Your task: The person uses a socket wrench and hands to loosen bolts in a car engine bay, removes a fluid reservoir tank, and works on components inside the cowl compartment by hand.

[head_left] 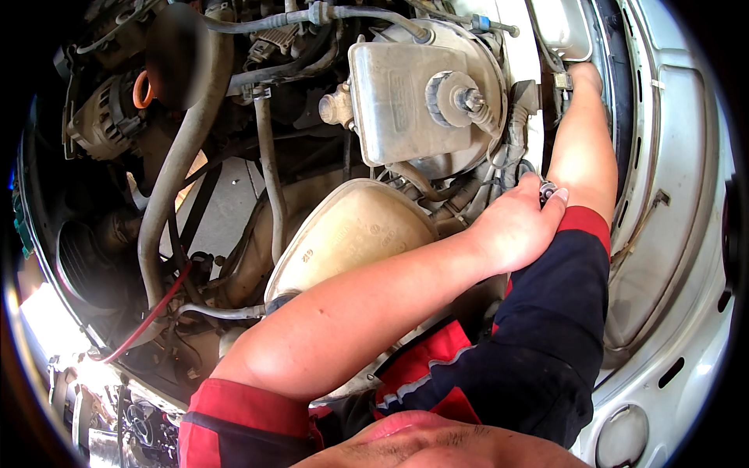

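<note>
Left hand (516,228) curled closed round metal tool (548,191), near right edge of engine bay (308,189), beside right forearm (583,144). Right hand (585,76) mostly hidden; cannot tell grip. Crowded hoses (519,129) could snag tool; slip could scrape knuckles.

head-worn fisheye, facing down, close above engine bay (308,187)
</note>
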A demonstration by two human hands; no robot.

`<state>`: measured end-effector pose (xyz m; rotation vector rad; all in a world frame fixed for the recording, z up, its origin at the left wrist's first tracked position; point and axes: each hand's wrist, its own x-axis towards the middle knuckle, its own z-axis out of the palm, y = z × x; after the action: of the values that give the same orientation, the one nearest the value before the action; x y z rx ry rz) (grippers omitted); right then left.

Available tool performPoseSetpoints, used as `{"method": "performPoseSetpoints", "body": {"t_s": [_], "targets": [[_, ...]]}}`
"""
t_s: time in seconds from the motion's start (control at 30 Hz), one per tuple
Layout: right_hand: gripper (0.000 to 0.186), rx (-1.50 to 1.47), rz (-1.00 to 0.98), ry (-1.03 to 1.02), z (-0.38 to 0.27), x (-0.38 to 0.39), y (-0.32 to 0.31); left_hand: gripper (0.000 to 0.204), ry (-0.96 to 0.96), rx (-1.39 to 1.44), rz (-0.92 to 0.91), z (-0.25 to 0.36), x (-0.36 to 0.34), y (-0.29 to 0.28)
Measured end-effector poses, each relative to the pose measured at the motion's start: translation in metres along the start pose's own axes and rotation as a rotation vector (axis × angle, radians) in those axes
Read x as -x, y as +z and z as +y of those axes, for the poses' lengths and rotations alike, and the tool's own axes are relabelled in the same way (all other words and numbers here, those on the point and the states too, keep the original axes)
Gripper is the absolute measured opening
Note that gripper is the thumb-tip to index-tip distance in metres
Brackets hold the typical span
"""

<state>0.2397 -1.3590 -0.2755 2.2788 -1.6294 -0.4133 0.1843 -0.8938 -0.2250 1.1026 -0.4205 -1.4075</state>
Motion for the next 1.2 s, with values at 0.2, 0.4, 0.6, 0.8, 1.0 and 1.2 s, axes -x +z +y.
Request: {"method": "performPoseSetpoints", "body": {"t_s": [0.2,0.4,0.6,0.8,1.0,1.2], "targets": [[0.034,0.074,0.005,-0.036,0.004,-0.015,0.006,0.057,-0.001,-0.005,0.0,-0.002,-0.002,0.0],[0.034,0.025,-0.088,0.07,0.015,-0.036,-0.022,0.057,0.038,0.002,-0.015,0.004,0.0,0.005],[0.034,-0.083,0.1,0.041,-0.002,0.005,0.007,0.057,-0.017,-0.036,0.008,-0.003,-0.001,0.001],[0.034,0.014,0.015,0.006,0.001,-0.002,0.003,0.057,-0.012,-0.019,0.008,-0.002,-0.002,0.0],[0.036,0.037,0.037,0.019,0.01,-0.012,-0.008,0.057,0.027,-0.018,-0.012,0.002,-0.001,0.004],[0.031,-0.016,0.051,0.032,-0.007,0.018,-0.003,0.057,0.004,-0.01,0.012,-0.001,-0.001,-0.001]]}}
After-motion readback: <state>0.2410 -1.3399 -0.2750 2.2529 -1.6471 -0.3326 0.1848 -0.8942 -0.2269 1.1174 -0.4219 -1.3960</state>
